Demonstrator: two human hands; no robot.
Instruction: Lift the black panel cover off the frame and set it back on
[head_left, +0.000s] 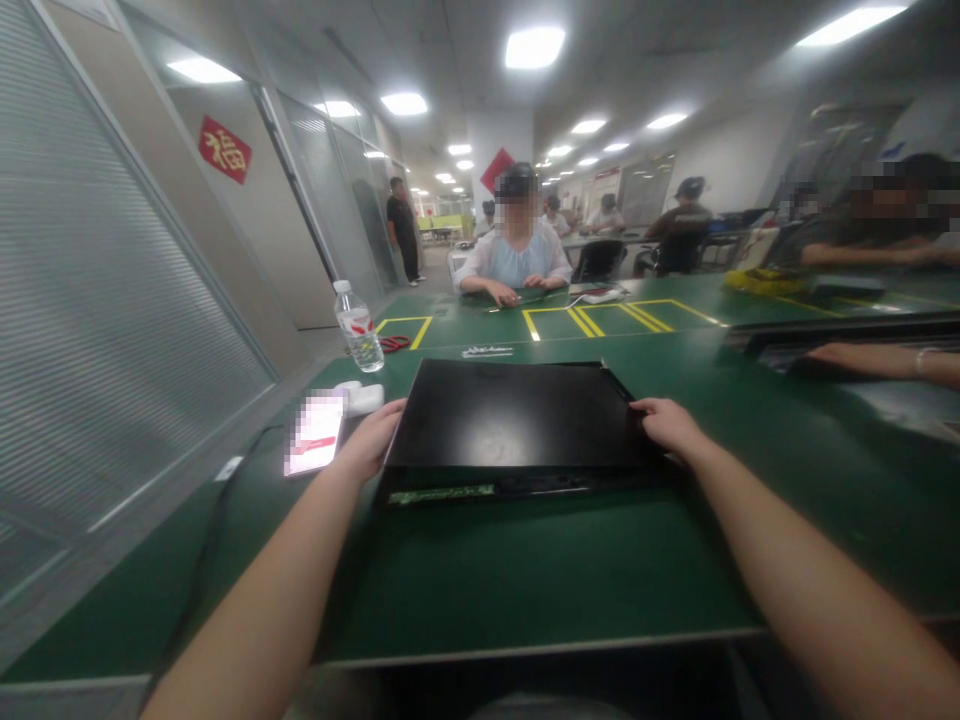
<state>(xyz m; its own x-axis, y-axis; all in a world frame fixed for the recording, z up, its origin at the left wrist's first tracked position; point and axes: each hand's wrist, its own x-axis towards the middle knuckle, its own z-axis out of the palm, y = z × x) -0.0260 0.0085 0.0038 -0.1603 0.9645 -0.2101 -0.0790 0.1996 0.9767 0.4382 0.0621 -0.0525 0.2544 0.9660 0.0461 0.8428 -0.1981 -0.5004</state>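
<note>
A flat black panel [510, 415] lies over a dark frame [621, 385] on the green bench [540, 580], straight ahead of the person, its glossy face carrying no lettering that can be read. The left hand [381, 436] has its grip clamped on the panel's left edge; the right hand [669, 426] has its grip clamped on the right edge, thumb uppermost. Along the near side runs a narrow green circuit board [442, 494], any print on it too small to make out. The clearest writing is the gold character 福 on a red diamond sign [225, 150] at the left; a second red diamond [496, 170] on the pillar is partly hidden, its text unreadable. The water bottle [360, 330] wears a red-and-white label, too blurred to name a brand. Near the left hand, a lit phone [316, 435] shows a pixelated screen with a red band, beside a white case [366, 400]. Red-handled scissors [395, 344] lie by the bottle. Yellow tape [585, 322] outlines boxes before a seated person [517, 258] opposite.
</note>
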